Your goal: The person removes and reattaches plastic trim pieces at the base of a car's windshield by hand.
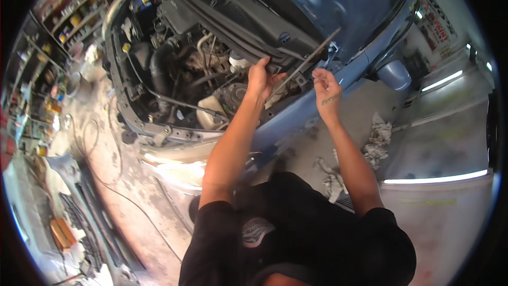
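A black plastic cowl panel (233, 26) runs along the rear of an open engine bay, below the windscreen. My left hand (258, 80) is at its near edge, thumb on top and fingers curled beneath, gripping it. My right hand (327, 92) is above the blue fender (296, 114), close to the hood hinge (332, 50). Its fingers are bent together, and anything between them is too small to make out. A thin grey rod (312, 57) slants between my hands from the engine bay up toward the raised blue hood (323, 0).
Below my left forearm lies a whitish fluid reservoir (210, 112) in the engine bay. A side mirror (395, 74) sticks out at the right. Crumpled paper (377, 140) lies on the floor beside the car. Removed body panels (87, 206) and a cable (132, 204) lie at the left.
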`<control>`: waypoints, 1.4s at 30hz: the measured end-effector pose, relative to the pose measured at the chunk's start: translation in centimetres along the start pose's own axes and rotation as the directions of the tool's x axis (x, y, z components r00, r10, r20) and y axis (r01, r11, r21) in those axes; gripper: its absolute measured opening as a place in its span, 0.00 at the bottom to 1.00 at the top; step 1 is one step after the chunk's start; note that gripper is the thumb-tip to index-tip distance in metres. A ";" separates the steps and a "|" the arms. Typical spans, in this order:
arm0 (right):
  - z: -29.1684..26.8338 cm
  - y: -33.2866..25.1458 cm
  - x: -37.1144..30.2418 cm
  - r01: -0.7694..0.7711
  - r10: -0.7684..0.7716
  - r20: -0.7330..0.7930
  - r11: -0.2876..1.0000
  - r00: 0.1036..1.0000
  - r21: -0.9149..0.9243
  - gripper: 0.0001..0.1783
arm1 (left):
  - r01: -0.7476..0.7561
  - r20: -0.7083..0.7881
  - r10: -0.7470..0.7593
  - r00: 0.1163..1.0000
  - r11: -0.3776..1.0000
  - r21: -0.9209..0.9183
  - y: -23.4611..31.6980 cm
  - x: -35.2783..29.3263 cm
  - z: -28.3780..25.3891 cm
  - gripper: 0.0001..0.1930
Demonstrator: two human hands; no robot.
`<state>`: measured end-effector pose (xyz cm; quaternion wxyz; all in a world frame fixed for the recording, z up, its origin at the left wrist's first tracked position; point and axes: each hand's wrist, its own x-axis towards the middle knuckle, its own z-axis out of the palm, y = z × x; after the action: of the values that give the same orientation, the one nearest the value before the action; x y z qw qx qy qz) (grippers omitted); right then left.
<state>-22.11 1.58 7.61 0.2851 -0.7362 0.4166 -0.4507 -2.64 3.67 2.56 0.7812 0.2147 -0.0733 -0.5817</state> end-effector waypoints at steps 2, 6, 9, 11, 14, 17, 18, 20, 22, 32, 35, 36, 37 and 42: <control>0.5 -1.1 -0.1 0.033 -0.030 -0.027 0.995 0.999 0.092 0.20 | -0.001 0.070 -0.001 0.998 1.000 0.025 0.5 0.0 -0.8 0.17; 0.5 -0.1 0.0 -0.100 0.091 0.070 0.985 0.993 0.139 0.26 | 0.056 0.078 -0.065 0.995 0.991 0.120 0.3 -0.3 -0.9 0.18; 1.7 -1.1 -0.2 -0.196 0.180 0.080 0.918 0.980 0.344 0.29 | 0.045 0.101 -0.056 0.993 0.993 0.110 2.4 -1.7 -1.1 0.19; 1.9 -1.3 0.0 -0.331 0.315 0.127 0.770 0.941 0.546 0.30 | 0.001 0.087 -0.008 0.996 0.997 0.081 2.3 -2.3 -0.8 0.20; 2.3 0.0 0.6 -0.317 0.152 0.322 0.768 0.934 0.557 0.30 | 0.002 0.067 -0.006 0.998 0.998 0.058 2.5 -2.5 -1.0 0.19; 3.2 2.2 1.2 -0.160 0.061 0.208 0.849 0.976 0.504 0.27 | 0.040 0.048 -0.046 0.998 0.993 0.109 2.1 -2.7 -0.8 0.20; 3.3 2.4 1.5 -0.106 0.022 0.175 0.868 0.984 0.485 0.26 | 0.050 0.019 -0.055 0.998 0.980 0.190 2.4 -2.6 -1.1 0.20; 3.4 1.6 1.9 0.006 -0.069 0.137 0.908 0.988 0.419 0.25 | 0.073 -0.048 -0.060 0.997 0.934 0.350 3.4 -2.3 -2.3 0.19; 2.8 2.2 2.2 0.101 -0.157 0.113 0.913 0.981 0.395 0.23 | -0.037 -0.201 0.174 0.964 0.836 0.548 2.5 -3.0 0.7 0.23; 2.3 1.7 4.1 0.238 -0.353 0.140 0.827 0.925 0.510 0.24 | -0.061 -0.277 0.296 0.914 0.776 0.628 3.4 -5.3 7.2 0.25; 0.8 1.1 4.0 0.215 -0.373 0.204 0.814 0.905 0.540 0.25 | -0.050 -0.187 0.243 0.952 0.724 0.688 4.0 -5.7 10.2 0.33; 0.9 1.2 3.9 0.230 -0.389 0.207 0.814 0.898 0.534 0.24 | 0.012 -0.194 0.169 0.966 0.722 0.692 4.8 -5.3 10.0 0.35; 1.3 1.6 3.8 0.246 -0.405 0.210 0.813 0.890 0.528 0.24 | 0.075 -0.199 0.092 0.976 0.713 0.697 5.3 -4.7 10.2 0.37; 0.9 2.2 4.9 0.242 -0.465 0.223 0.744 0.857 0.623 0.23 | -0.006 -0.137 0.154 0.979 0.687 0.727 5.1 -4.2 11.8 0.27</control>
<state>-20.85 -3.74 7.60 0.4727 -0.7519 0.0505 -0.4568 -3.75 5.80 15.91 0.6616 0.5546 -0.2318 -0.4482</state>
